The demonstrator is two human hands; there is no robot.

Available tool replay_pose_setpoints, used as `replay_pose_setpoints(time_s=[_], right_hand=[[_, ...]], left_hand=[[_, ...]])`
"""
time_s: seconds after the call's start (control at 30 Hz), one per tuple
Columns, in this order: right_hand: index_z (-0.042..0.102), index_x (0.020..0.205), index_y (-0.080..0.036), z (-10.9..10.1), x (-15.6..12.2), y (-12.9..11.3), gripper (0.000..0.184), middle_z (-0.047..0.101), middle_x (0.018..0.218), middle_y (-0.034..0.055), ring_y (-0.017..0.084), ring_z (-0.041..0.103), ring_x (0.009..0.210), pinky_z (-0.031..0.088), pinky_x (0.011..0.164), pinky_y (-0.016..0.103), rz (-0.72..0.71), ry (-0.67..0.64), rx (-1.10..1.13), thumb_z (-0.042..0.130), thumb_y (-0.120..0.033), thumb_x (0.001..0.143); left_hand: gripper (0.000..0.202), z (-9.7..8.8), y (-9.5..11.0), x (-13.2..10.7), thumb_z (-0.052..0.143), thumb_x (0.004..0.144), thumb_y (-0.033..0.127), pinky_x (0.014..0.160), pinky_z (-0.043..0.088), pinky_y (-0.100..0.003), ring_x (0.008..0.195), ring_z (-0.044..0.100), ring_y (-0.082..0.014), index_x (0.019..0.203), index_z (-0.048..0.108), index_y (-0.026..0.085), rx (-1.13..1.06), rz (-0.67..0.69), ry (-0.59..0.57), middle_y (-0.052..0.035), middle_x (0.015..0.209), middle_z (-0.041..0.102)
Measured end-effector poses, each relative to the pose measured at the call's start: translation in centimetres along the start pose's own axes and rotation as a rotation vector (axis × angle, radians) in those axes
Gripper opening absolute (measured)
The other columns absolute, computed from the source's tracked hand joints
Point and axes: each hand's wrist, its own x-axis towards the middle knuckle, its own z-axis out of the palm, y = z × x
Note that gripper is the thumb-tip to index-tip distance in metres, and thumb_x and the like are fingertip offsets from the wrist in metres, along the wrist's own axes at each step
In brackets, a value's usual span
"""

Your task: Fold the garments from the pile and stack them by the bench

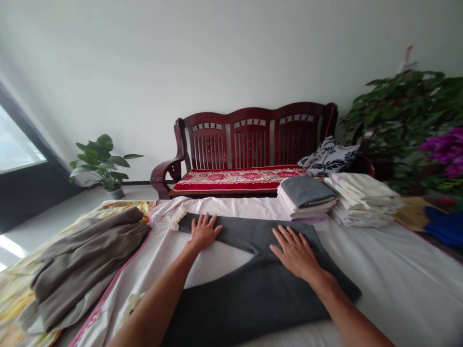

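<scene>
Dark grey trousers (260,289) lie spread on a pale sheet, waist end to the right and legs to the left. Lace trim (178,219) edges the cuff of the far leg. My left hand (204,232) rests flat on that leg near its cuff, fingers spread. On the upper part of the trousers lies my right hand (294,249), palm down with fingers stretched out. My left forearm covers part of the near leg; its cuff shows only partly beside the arm.
A grey-brown garment (90,265) lies at the left on a yellow patterned cloth. Folded stacks, one topped with dark grey cloth (307,190) and one whitish (363,195), stand at the back right. Beyond are a wooden bench (249,137), a cushion (329,156) and plants (103,164).
</scene>
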Motion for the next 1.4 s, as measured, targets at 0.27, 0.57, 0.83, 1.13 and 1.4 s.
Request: replay_pose_setpoints(time_s=[0.27,0.57,0.83,1.13,1.4], right_hand=[[0.044,0.153,-0.022,-0.4,0.1,0.2,0.064,0.036,0.162,0.0086,0.033,0.03,0.149,0.024,0.12,0.057,0.015,-0.036,0.026,0.04,-0.052,0.097],[0.046,0.15,-0.014,-2.1,2.7,-0.5,0.06,0.043,0.158,0.0127,0.026,0.034,0.148,0.029,0.12,0.048,-0.099,-0.069,0.144,0.026,-0.043,0.102],[0.03,0.159,-0.016,-0.6,3.0,1.5,0.068,0.024,0.167,0.0087,0.024,0.023,0.153,0.019,0.123,0.044,0.036,-0.145,-0.019,0.027,-0.05,0.1],[0.044,0.15,-0.015,-1.2,2.6,2.3,0.059,0.041,0.159,0.0136,0.025,0.036,0.147,0.029,0.119,0.045,0.001,-0.026,0.034,0.029,-0.041,0.1],[0.047,0.148,-0.014,-2.6,-1.4,0.6,0.054,0.046,0.155,0.0145,0.028,0.037,0.146,0.027,0.119,0.05,-0.014,0.095,0.009,0.034,-0.039,0.101]], left_hand=[[0.055,-1.2,-7.1,0.9,0.04,0.102,0.039,0.121,0.022,-0.049,0.15,0.029,-0.0346,0.151,0.044,0.014,0.071,-0.133,0.013,-0.0192,0.158,0.04],[0.051,-0.5,5.1,0.5,0.035,0.104,0.043,0.119,0.031,-0.041,0.147,0.037,-0.026,0.149,0.046,0.023,-0.06,0.219,0.033,-0.0094,0.156,0.046],[0.06,1.4,4.0,-0.1,0.035,0.101,0.054,0.121,0.023,-0.051,0.152,0.026,-0.0293,0.156,0.037,0.029,0.012,0.201,0.02,-0.0083,0.165,0.031],[0.057,0.0,-3.2,-2.0,0.031,0.103,0.044,0.12,0.023,-0.048,0.152,0.027,-0.0303,0.157,0.035,0.024,0.091,-0.048,0.004,-0.0113,0.164,0.032],[0.057,-1.6,-2.9,-4.0,0.037,0.101,0.041,0.119,0.025,-0.056,0.15,0.028,-0.0365,0.154,0.039,0.021,0.006,-0.107,-0.072,-0.0159,0.162,0.033]])
